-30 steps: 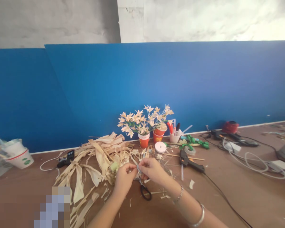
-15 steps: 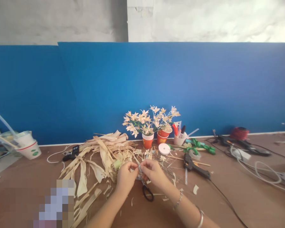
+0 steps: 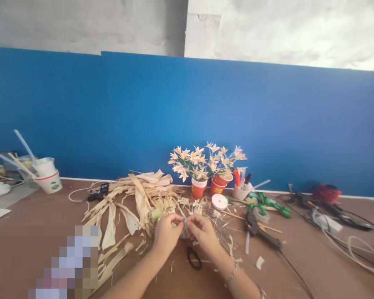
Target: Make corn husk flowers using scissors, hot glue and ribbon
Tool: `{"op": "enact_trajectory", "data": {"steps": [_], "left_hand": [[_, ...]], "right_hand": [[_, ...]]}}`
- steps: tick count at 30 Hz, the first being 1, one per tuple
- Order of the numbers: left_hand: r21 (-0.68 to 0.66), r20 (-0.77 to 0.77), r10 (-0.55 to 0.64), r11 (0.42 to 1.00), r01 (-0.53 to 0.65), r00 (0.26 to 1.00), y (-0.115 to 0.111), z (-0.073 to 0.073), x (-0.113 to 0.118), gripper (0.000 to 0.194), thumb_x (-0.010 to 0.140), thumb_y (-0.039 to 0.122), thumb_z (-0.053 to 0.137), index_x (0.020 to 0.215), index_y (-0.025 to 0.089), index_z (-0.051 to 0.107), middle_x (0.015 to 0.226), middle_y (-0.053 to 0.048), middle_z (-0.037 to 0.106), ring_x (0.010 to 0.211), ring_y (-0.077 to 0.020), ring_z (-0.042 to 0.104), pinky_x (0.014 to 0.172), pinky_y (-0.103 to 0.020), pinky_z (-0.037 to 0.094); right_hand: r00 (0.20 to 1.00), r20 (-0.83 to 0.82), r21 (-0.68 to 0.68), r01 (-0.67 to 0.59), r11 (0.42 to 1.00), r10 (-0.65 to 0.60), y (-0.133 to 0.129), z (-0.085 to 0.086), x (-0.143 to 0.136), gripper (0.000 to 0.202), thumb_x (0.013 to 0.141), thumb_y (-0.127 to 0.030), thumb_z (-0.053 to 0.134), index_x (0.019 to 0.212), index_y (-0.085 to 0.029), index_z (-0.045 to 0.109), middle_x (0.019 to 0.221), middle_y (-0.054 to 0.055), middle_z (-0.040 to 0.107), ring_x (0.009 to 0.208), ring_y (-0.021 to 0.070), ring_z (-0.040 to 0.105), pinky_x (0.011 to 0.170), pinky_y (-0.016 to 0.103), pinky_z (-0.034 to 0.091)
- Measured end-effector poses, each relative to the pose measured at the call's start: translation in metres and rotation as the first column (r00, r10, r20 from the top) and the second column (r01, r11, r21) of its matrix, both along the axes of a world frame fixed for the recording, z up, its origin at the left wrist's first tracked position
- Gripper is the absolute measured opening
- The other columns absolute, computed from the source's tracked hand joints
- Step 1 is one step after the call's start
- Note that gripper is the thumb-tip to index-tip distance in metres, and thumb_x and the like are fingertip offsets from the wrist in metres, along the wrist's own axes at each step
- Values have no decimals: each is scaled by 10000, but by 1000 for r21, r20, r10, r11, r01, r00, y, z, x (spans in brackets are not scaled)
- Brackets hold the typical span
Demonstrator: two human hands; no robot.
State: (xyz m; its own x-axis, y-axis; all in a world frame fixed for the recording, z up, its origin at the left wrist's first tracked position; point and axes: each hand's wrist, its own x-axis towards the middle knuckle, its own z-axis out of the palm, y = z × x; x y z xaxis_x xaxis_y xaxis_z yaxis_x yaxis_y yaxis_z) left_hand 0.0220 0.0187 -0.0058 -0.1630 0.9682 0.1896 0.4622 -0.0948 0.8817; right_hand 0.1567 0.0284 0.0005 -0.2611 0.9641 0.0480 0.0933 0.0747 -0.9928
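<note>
My left hand [image 3: 168,233] and my right hand [image 3: 203,233] meet at the middle of the table, fingertips pinched together on something small and pale that I cannot make out. Just below them lie scissors [image 3: 193,258], only the dark handle showing plainly. Dried husks [image 3: 140,203] are heaped to the left of my hands, with a small green roll [image 3: 156,214] beside my left hand. Behind my hands stand pale flowers [image 3: 195,160] in a red paper cup [image 3: 198,189], and a white spool [image 3: 220,202]. Thin wires [image 3: 226,232] are scattered right of my right hand.
A black glue gun [image 3: 262,232] with its cord lies on the right, near green tape [image 3: 268,203]. White cables [image 3: 352,249] and a red object [image 3: 327,193] are farther right. White cups [image 3: 50,182] with sticks stand at the left, and a blue partition [image 3: 187,108] rises behind.
The view has tilted and shifted, so most of the tabletop items appear farther right. Both hands remain pinched together, with only slight movement over the scissors.
</note>
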Motion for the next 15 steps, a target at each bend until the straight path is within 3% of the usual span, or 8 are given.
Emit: {"op": "enact_trajectory", "data": {"steps": [15], "left_hand": [[-15, 40, -4, 1000, 5, 999, 1, -1, 0, 101, 635, 211, 562, 663, 187, 656, 642, -11, 666, 603, -167, 573, 574, -252, 395]], "right_hand": [[1000, -13, -13, -6, 1000, 6, 0, -3, 1, 331, 698, -502, 574, 689, -174, 522, 486, -35, 498, 417, 95, 440, 419, 212, 354]]}}
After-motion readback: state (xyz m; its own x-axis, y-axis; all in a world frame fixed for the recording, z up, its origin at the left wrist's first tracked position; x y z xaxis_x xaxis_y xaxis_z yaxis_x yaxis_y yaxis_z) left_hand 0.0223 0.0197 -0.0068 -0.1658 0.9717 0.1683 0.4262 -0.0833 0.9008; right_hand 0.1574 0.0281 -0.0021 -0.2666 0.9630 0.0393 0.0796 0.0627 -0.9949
